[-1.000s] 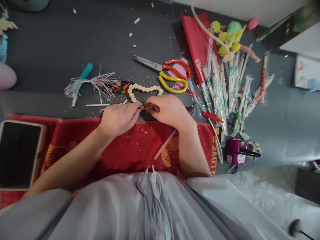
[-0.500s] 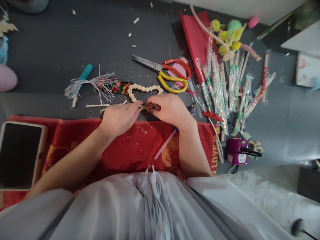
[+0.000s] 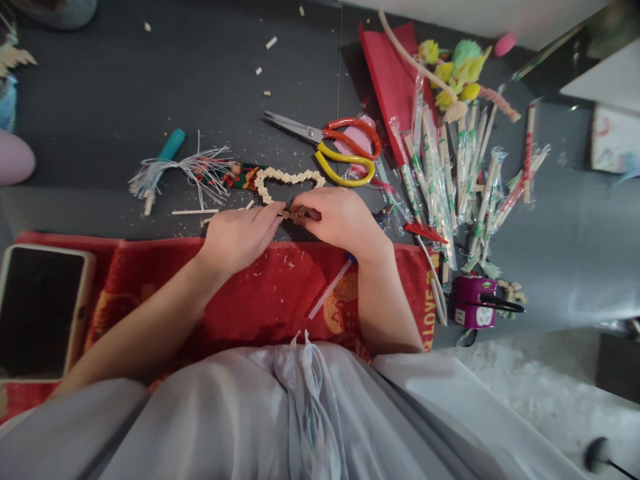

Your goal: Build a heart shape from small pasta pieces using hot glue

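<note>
A cream, knobbly loop of small bead-like pieces [image 3: 291,177] lies on the grey table just beyond my hands, its near side running in under my fingers. My left hand [image 3: 245,233] is closed, fingertips pinching the loop's shaded, brownish near part. From the other side, my right hand [image 3: 337,217] pinches the same part between thumb and fingers. Only a small gap separates the two hands. A patterned dark green and red strip [image 3: 243,175] touches the loop's left end. White threads [image 3: 205,167] fan out beside it. Thin pale sticks [image 3: 195,211] lie near my left hand.
Orange-and-yellow-handled scissors [image 3: 345,150] lie behind my right hand. Wrapped sticks [image 3: 435,160] and a red sheet [image 3: 395,73] crowd the right. A purple device [image 3: 474,303] stands at the front right. A phone [image 3: 40,310] rests on the red towel [image 3: 280,287].
Hands and loop stay almost where they were. The view has shifted very slightly.
</note>
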The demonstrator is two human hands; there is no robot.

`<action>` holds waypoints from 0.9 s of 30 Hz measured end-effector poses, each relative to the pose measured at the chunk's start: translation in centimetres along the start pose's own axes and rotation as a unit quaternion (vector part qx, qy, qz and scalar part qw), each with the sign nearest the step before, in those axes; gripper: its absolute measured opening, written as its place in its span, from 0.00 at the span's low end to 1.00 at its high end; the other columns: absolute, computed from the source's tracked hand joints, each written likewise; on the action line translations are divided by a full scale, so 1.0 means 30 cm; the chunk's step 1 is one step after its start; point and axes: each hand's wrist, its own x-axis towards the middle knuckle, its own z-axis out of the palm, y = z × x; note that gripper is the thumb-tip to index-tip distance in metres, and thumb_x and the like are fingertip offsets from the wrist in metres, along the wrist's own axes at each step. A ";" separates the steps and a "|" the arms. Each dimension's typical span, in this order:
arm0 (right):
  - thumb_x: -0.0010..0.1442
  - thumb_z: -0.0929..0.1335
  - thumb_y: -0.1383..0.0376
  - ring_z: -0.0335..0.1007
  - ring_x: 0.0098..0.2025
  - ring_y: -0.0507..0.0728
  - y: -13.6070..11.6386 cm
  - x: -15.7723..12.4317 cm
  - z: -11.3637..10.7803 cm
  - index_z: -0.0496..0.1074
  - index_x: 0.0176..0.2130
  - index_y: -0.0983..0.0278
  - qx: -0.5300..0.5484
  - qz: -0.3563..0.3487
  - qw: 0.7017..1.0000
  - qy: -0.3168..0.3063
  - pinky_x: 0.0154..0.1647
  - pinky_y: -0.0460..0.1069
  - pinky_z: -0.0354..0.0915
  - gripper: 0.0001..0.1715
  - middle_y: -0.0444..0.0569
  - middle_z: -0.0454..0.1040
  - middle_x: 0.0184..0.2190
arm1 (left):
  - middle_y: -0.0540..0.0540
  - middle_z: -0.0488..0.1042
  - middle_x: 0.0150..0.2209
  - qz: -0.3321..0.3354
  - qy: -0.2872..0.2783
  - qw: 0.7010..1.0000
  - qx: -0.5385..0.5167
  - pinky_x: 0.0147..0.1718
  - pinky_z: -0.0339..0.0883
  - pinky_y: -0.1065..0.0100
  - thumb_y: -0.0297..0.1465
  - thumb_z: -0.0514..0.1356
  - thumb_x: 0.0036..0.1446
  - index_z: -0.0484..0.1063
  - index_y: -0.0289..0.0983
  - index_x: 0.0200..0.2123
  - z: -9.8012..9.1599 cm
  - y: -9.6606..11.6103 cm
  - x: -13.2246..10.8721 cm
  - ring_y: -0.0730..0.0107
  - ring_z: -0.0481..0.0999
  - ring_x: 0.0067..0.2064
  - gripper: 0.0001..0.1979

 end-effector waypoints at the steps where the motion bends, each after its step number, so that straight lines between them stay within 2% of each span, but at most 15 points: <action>1: 0.65 0.65 0.69 0.67 0.37 0.56 -0.001 0.000 -0.001 0.80 0.41 0.64 -0.001 0.001 1.000 -0.001 0.39 0.50 0.55 0.13 0.48 0.78 0.34 | 0.41 0.86 0.37 -0.001 -0.003 1.000 0.002 0.29 0.68 0.63 0.39 0.47 0.74 0.78 0.42 0.58 -0.001 0.001 0.000 0.57 0.85 0.34 0.23; 16: 0.64 0.66 0.69 0.66 0.36 0.56 0.003 0.001 -0.002 0.80 0.41 0.64 -0.011 0.007 1.000 -0.006 0.39 0.50 0.55 0.11 0.48 0.77 0.33 | 0.38 0.86 0.39 0.008 -0.011 1.000 -0.003 0.29 0.69 0.60 0.39 0.49 0.73 0.78 0.40 0.60 -0.001 0.006 0.003 0.52 0.85 0.35 0.23; 27: 0.64 0.65 0.71 0.72 0.40 0.58 0.005 0.002 0.001 0.79 0.42 0.64 -0.026 0.008 1.000 -0.006 0.40 0.51 0.56 0.14 0.51 0.81 0.39 | 0.40 0.86 0.38 0.013 -0.005 1.000 0.013 0.28 0.68 0.64 0.40 0.48 0.74 0.77 0.40 0.59 -0.001 0.010 0.010 0.57 0.85 0.34 0.23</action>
